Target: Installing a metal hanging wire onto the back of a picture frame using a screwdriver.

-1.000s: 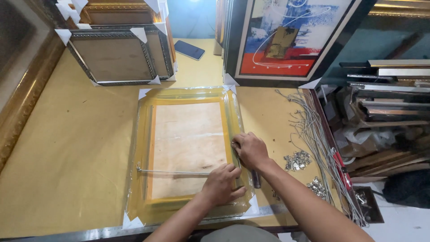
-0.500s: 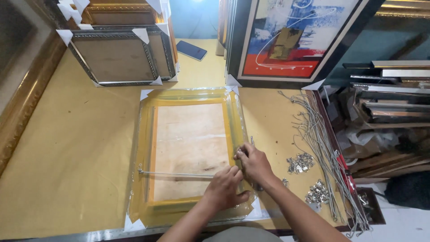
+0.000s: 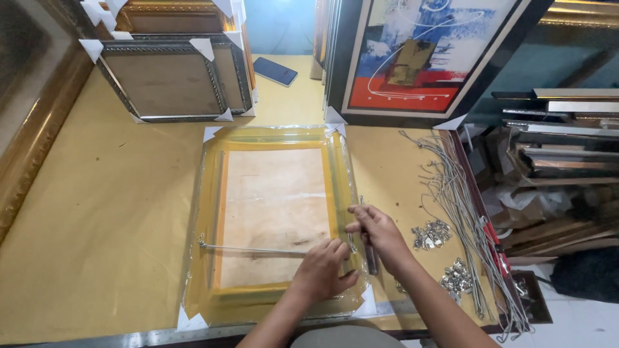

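Both hands on wrapped frame, fingertips hidden

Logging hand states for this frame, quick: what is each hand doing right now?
Left hand: curled, fingers down on the plastic-wrapped frame by the hanging wire; grip cannot be told.
Right hand: fingers pinched at the frame's right edge; what it holds cannot be told.

A dark phone lies near stacked silver frames, beside an abstract painting.
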